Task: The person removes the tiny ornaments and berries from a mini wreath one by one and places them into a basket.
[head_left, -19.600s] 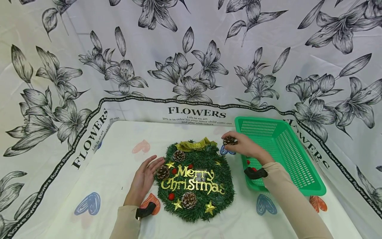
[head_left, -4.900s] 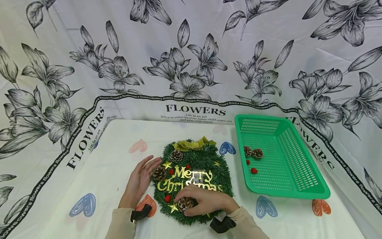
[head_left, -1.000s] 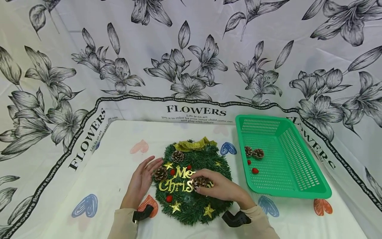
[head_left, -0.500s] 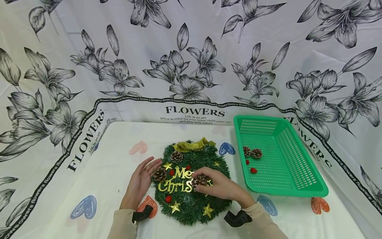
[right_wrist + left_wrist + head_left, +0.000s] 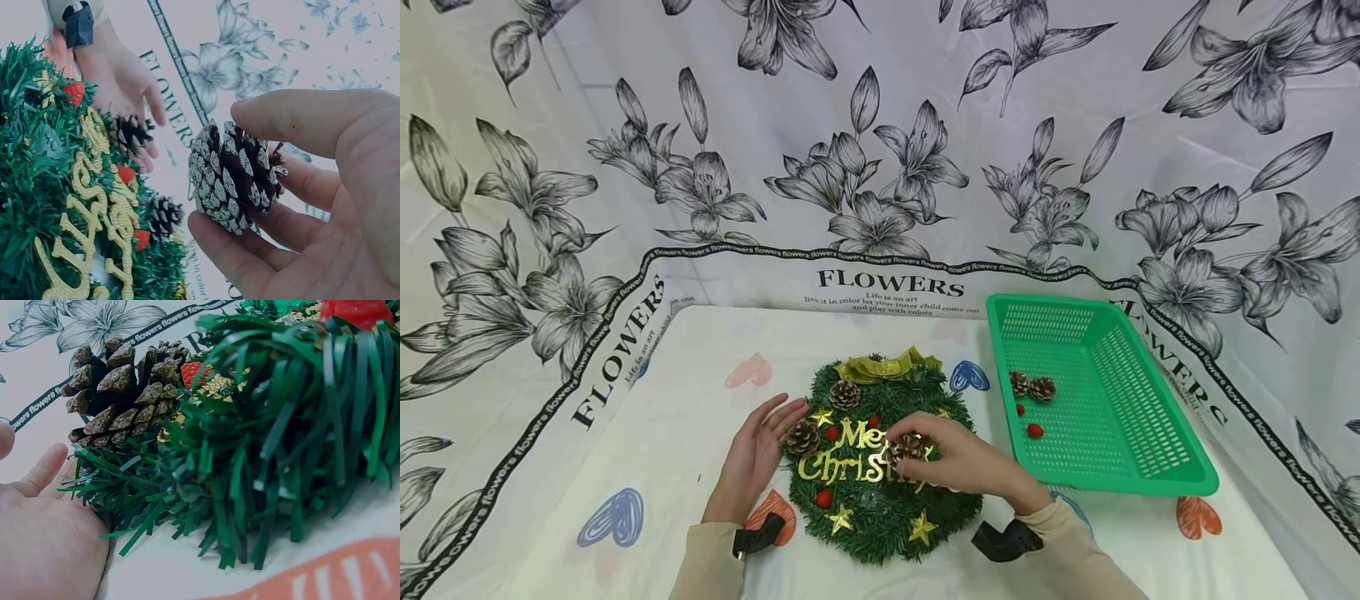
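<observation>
Over the right half of the green wreath, my right hand pinches a pinecone between thumb and fingers, covering part of the gold lettering. The right wrist view shows this pinecone held above the wreath. My left hand lies at the wreath's left edge, fingers relaxed, beside another pinecone. In the left wrist view that pinecone stands in the greenery near my left hand. A further pinecone sits at the wreath's upper left, below the gold bow.
A green basket on the right holds two pinecones and two red berries. On the wreath are gold stars and red berries. A flower-printed cloth hangs behind the table.
Since about five seconds ago, my right hand has lifted the pinecone from the wreath's lower middle, moving it up and right. In the last second it has shifted slightly farther up. My left hand stays put.
</observation>
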A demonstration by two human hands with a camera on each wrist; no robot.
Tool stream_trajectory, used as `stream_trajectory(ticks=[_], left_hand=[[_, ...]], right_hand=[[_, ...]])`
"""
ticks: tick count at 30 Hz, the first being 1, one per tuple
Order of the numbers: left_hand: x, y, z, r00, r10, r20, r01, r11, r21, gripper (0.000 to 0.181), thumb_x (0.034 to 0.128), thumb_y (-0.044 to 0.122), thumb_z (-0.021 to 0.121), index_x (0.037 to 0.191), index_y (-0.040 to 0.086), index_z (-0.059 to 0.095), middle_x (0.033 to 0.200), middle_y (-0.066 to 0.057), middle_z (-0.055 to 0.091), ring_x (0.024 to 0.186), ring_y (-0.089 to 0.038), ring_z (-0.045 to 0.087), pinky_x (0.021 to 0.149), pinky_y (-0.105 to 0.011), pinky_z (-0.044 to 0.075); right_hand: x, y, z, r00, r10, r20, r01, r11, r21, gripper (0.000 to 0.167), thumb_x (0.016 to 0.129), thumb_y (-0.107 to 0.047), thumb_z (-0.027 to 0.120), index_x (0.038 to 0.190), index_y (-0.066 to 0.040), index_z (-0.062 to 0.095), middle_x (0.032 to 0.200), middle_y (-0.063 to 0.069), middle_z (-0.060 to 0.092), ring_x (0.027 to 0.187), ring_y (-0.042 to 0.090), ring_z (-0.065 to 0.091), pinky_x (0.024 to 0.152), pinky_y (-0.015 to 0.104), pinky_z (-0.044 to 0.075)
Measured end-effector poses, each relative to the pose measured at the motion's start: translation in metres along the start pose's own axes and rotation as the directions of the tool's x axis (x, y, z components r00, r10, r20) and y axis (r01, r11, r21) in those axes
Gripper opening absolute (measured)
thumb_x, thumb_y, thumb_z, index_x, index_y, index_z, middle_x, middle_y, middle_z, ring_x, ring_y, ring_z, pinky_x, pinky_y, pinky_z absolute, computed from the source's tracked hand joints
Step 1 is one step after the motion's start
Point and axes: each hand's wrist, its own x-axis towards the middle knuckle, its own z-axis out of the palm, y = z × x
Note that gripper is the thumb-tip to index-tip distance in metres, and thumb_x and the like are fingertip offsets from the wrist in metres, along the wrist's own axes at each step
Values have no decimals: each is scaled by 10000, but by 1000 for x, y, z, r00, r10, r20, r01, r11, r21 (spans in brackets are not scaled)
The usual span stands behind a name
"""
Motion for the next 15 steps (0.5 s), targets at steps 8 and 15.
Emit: stream_trajectory(ticks=[8, 15], left_hand=[[0, 0, 0, 1000, 5, -2, -5, 1000, 7, 614, 1130, 419, 251, 1612, 54, 144, 1645, -205, 307, 1426, -177, 491, 1278, -524, -72], [0, -1, 0, 1000, 5, 0, -5, 1000, 2, 613, 1130, 415, 254, 1610, 50, 144, 1630, -188, 348, 1421, -177, 496, 1272, -530, -96]], right_hand=[[-1, -6, -8, 1000, -7, -29, 6, 999, -40, 341, 1007, -341, 651, 1332, -253, 596, 1220, -30, 637, 1028, 77, 612, 863, 326, 558], [-5, -15, -16, 998, -16, -56, 13, 998, -67, 379, 1002, -342, 657, 1351, -212, 592, 1287, 1, 636, 1075, 97, 616, 923, 320, 543]])
